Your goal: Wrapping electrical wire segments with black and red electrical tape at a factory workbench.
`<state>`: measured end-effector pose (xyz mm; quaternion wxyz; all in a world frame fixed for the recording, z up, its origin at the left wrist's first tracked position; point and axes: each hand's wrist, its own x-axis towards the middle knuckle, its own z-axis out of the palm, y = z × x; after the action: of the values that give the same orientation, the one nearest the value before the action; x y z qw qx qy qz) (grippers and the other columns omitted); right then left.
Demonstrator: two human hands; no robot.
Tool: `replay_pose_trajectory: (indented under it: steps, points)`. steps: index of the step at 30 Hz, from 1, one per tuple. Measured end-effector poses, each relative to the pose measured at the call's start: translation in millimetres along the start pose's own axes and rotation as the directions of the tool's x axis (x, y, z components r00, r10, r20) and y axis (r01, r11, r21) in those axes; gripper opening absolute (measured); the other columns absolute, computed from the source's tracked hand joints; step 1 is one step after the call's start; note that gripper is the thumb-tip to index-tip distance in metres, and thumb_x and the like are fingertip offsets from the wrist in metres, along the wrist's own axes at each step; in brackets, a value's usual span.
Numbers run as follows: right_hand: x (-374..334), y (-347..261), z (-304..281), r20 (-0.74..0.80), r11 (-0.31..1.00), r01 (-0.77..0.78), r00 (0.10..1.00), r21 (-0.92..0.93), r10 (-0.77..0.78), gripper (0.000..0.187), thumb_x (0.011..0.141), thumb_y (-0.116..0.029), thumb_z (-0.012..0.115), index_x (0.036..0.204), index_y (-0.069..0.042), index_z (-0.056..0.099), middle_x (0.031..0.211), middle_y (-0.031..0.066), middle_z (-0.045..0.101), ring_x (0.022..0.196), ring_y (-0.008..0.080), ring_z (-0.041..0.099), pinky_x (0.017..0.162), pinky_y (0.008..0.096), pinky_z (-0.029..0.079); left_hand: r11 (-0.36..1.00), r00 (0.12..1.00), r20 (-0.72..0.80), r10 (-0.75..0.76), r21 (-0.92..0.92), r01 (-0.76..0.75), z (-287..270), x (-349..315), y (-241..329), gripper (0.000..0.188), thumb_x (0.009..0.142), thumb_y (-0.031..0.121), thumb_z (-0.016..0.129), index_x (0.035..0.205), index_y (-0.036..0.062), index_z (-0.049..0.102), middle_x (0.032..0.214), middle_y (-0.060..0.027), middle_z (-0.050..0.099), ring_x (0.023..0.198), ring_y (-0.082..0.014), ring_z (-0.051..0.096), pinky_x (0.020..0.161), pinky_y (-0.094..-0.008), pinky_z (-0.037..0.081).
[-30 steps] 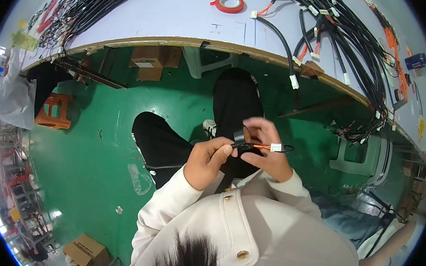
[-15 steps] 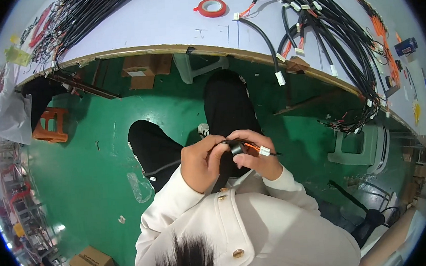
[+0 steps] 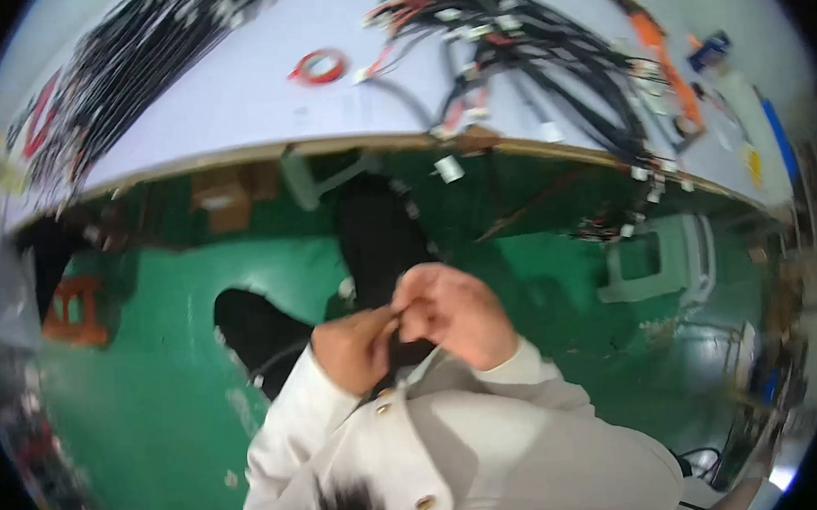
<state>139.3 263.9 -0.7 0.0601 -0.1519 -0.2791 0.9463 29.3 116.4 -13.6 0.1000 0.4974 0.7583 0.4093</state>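
Hands: our left hand and right hand meet at frame centre.
Fingers: pinched on a thin black cable; blur hides detail.
Risk: we judge the cable could slip from so small a pinch.
Table: upper frame.

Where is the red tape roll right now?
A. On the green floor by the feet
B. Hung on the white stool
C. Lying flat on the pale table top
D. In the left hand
C: the tape roll lies flat on the pale table, left of the black cable bundle and well away from both hands, which are held together over the lap.
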Motion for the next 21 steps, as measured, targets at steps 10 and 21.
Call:
replay_pose_trajectory:
  steps: [10, 21]
  points:
    - [23, 9, -5, 0.285, 0.774, 0.433, 0.899, -0.462, -0.332, 0.057, 0.071, -0.008, 0.073, 0.117, -0.006, 0.04, 0.095, 0.0059, 0.048, 0.09, 0.0163, 0.05, 0.082, 0.0306, 0.041, 0.51, 0.858, 0.269, -0.439, -0.711, 0.484, -18, 3, 5, 0.027, 0.088, 0.025, 0.054, 0.079, 0.0018, 0.063, 0.053, 0.0063, 0.039, 0.047, -0.0037, 0.031, 0.045, -0.0217, 0.02]
    - [70, 37, 53, 0.488, 0.593, 0.452, 0.866, -0.667, -0.111, 0.023, 0.076, -0.002, 0.066, 0.098, -0.002, 0.058, 0.098, 0.0102, 0.056, 0.094, 0.0204, 0.055, 0.084, 0.0314, 0.043, 0.953, 0.811, -0.516, -0.276, -0.26, 0.159, -51, -27, 19, 0.013, 0.083, 0.008, 0.054, 0.087, 0.0006, 0.064, 0.067, -0.0167, 0.06, 0.058, -0.0229, 0.062, 0.053, -0.0313, 0.047]
